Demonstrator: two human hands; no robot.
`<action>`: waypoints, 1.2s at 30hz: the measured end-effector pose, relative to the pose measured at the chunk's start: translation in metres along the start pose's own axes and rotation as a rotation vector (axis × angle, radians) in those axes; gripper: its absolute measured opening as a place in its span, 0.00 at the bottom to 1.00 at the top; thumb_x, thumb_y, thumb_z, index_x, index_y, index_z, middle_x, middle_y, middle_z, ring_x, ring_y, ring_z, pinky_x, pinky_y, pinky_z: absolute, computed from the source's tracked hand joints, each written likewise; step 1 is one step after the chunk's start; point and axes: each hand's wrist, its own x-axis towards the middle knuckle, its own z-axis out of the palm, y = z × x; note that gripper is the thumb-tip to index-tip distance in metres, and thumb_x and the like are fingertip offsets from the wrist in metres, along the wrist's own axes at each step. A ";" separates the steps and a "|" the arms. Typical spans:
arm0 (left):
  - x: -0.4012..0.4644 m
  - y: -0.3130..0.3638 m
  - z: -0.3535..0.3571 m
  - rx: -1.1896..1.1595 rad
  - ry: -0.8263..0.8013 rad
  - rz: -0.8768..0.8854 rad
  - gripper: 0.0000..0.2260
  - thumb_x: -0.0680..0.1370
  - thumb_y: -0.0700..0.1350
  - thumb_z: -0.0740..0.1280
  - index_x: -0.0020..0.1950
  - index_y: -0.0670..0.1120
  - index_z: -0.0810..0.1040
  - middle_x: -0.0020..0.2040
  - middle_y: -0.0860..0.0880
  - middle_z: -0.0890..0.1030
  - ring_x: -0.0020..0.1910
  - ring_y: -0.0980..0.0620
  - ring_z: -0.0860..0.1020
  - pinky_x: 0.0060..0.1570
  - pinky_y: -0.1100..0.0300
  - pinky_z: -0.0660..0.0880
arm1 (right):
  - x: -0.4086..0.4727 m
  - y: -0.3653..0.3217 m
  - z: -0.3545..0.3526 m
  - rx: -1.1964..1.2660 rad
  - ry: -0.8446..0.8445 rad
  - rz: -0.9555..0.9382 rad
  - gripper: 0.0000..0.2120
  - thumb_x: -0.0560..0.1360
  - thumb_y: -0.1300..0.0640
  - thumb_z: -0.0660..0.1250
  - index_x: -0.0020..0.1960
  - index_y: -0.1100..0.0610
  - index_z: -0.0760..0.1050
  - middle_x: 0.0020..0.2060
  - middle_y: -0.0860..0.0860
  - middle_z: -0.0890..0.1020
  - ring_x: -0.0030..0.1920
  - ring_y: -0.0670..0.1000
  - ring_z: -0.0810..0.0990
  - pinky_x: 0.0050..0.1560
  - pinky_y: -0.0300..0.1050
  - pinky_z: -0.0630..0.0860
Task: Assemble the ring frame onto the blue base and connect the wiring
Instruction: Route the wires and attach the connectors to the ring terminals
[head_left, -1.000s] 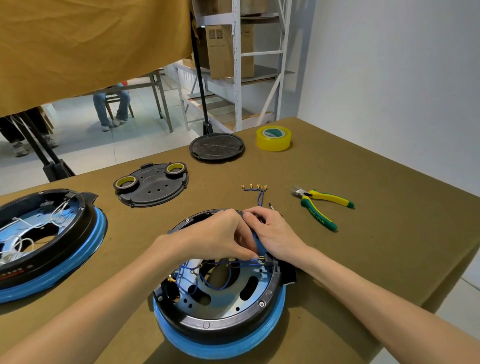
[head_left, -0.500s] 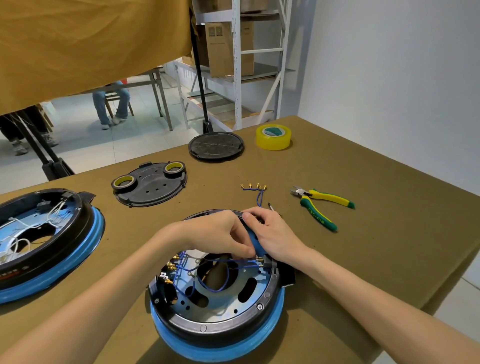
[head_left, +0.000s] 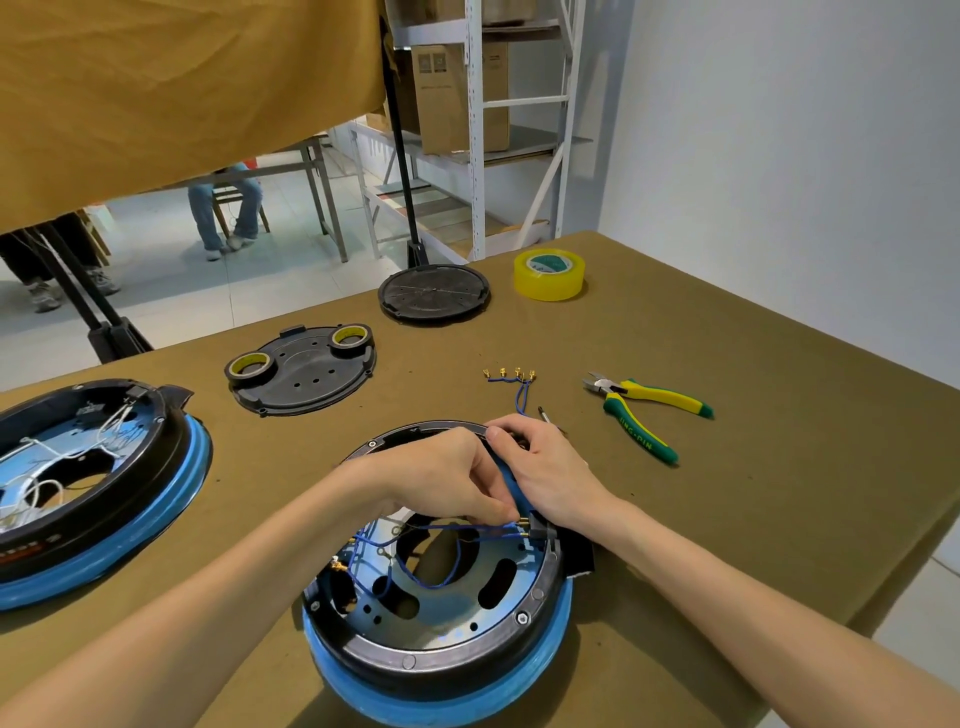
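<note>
Brown tabletop (head_left: 727, 519) bears the blue base (head_left: 447, 691); left hand (head_left: 441, 480) pinches its blue wire (head_left: 467, 527), right hand (head_left: 550, 473) gripping alongside.

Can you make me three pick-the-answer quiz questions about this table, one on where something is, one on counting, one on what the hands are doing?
1. Where do the yellow-and-green pliers lie?
A. on the tan table right of the hands
B. inside the black ring frame
C. on the metal shelf

2. How many small black tape rolls sit on the flat black oval cover plate?
A. none
B. two
C. five

3. What is the left hand doing?
A. resting flat on the table
B. holding the pliers
C. pinching a thin blue wire at a brass terminal

Answers: 1 A, they lie on the tabletop, untouched. 2 B, one at each far corner. 3 C, its fingers curl at the connector beside the right hand.
</note>
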 end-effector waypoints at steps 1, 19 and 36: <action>-0.001 -0.001 0.001 -0.009 0.011 0.004 0.04 0.77 0.46 0.75 0.44 0.47 0.88 0.39 0.51 0.86 0.37 0.58 0.79 0.43 0.64 0.76 | 0.001 0.001 0.000 0.000 0.002 0.004 0.10 0.85 0.53 0.61 0.56 0.53 0.81 0.50 0.55 0.85 0.51 0.52 0.81 0.45 0.34 0.72; -0.012 -0.001 -0.003 0.092 0.052 0.133 0.08 0.78 0.48 0.74 0.44 0.46 0.89 0.30 0.50 0.80 0.29 0.54 0.68 0.32 0.63 0.66 | 0.002 -0.005 -0.004 -0.050 -0.029 -0.010 0.13 0.85 0.54 0.60 0.60 0.58 0.81 0.53 0.53 0.85 0.56 0.54 0.81 0.56 0.44 0.74; -0.078 -0.046 0.005 0.211 0.806 0.200 0.09 0.82 0.53 0.66 0.58 0.58 0.84 0.51 0.67 0.81 0.56 0.67 0.75 0.55 0.68 0.71 | 0.038 -0.002 -0.023 -0.134 0.297 0.038 0.16 0.83 0.53 0.63 0.41 0.56 0.84 0.35 0.49 0.85 0.36 0.47 0.81 0.41 0.45 0.77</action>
